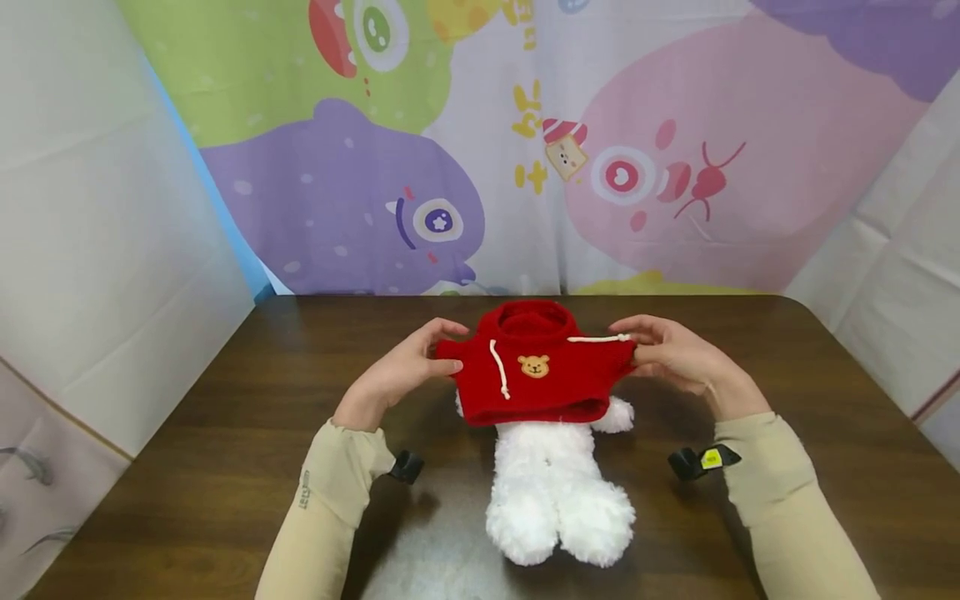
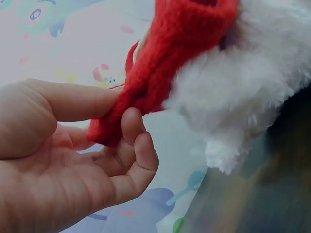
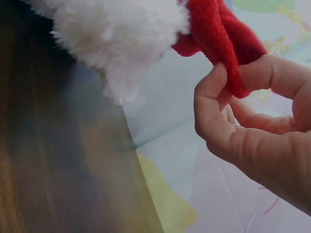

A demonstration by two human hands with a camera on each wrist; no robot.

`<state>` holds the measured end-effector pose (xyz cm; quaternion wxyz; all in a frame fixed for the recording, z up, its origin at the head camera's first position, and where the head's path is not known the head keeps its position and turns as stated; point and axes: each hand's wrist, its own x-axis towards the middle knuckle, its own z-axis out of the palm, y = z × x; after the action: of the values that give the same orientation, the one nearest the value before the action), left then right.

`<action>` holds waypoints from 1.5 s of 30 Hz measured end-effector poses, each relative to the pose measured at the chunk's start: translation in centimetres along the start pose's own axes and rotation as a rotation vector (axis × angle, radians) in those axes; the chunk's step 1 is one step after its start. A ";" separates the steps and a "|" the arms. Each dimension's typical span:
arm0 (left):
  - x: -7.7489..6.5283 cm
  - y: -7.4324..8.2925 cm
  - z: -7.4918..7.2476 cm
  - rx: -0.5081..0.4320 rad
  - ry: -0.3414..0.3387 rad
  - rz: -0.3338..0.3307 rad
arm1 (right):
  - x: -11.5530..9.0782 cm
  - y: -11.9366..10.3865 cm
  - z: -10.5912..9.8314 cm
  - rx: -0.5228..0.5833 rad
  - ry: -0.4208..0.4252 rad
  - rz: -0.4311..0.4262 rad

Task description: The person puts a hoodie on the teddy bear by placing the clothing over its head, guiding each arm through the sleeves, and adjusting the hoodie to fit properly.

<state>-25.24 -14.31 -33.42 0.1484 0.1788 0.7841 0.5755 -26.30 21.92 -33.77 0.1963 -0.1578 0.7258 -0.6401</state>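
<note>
Dark wooden table (image 1: pixel 225 417) before a cartoon-print curtain (image 1: pixel 517 237), white panels (image 1: pixel 112 208) either side.

At the centre of the head view, the red hoodie (image 1: pixel 555 392) looks like thick, matt fleece with a slightly fuzzy nap. Its cream drawstrings (image 1: pixel 498 367) look like soft cord, and the bear patch (image 1: pixel 534 367) appears to be cloth. Below it, the white plush toy (image 1: pixel 546 467) is shaggy, deep-piled and matt. Across the lower half, the brown tabletop (image 1: pixel 217 483) has a smooth, mildly glossy wood-grain finish, with a pale sheen at lower centre. The printed backdrop (image 1: pixel 517 242) along the top looks like thin, matt, faintly rippled cloth. The beige sleeves (image 1: pixel 318 508) at the lower edge are smooth, wrinkled fabric; the black wrist mount (image 1: pixel 407 467) at lower left looks like plastic
</note>
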 end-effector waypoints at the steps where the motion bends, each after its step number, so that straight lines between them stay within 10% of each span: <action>1: -0.1 0.0 -0.2 0.011 -0.001 0.006 | -0.1 -0.1 -0.2 0.006 0.002 -0.005; 9: -0.2 0.3 -0.8 0.032 0.004 0.063 | -0.2 -0.2 -1.0 -0.018 0.077 0.004; 20: 0.8 0.5 1.1 -0.061 0.270 -0.182 | 0.7 0.1 1.9 -0.068 0.058 0.247; 27: 0.6 0.6 1.3 -0.076 0.221 -0.140 | 0.6 0.1 1.6 0.014 0.038 0.199; 37: 0.6 0.7 1.2 -0.176 0.355 -0.011 | 0.2 0.3 -0.1 0.049 -0.013 0.089; 45: 0.7 0.5 1.5 0.086 0.344 -0.003 | 0.0 0.3 -0.3 0.010 0.007 0.074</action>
<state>-25.14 -12.61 -33.38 0.0051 0.0825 0.8221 0.5634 -26.50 22.25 -34.07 0.2182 -0.1277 0.7287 -0.6365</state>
